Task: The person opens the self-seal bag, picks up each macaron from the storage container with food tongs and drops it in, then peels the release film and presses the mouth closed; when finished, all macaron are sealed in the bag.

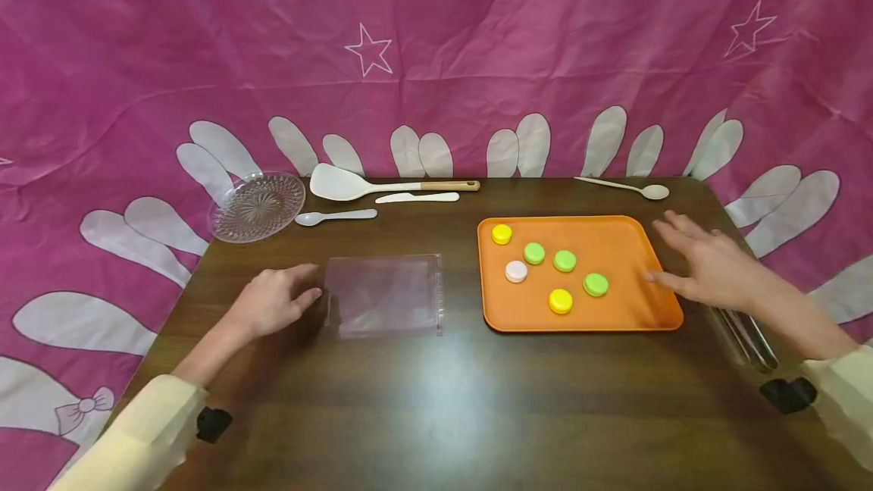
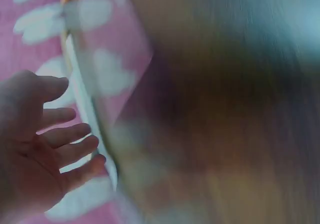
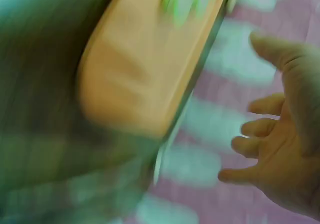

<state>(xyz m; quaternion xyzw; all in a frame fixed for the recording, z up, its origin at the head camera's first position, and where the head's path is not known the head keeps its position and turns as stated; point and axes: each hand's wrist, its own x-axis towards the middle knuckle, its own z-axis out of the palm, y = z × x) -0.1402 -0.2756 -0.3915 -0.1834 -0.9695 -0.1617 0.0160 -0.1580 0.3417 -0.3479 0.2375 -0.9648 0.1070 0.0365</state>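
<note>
My left hand [image 1: 273, 300] hovers over the table just left of a flat clear plastic bag [image 1: 383, 295], holding nothing. Its fingers look loosely extended in the left wrist view [image 2: 55, 139]. The right hand [image 1: 712, 264] is above the right edge of an orange tray [image 1: 634, 248], fingers spread and nothing held. On the tray sit several macarons: among them a yellow one [image 1: 561, 301], a green one [image 1: 596, 284] and a pale pink one [image 1: 516, 271]. Beneath the right wrist lie metal tongs [image 1: 746, 336], partly hidden by the forearm. Both wrist views are blurred.
Along the back lie a clear patterned plate [image 1: 259, 207], a white spatula [image 1: 341, 183] with a wooden handle, a white knife [image 1: 417, 197] and a white spoon [image 1: 336, 217]. A beige spoon [image 1: 655, 192] lies at back right. A pink curtain [image 1: 436, 59] hangs behind the table.
</note>
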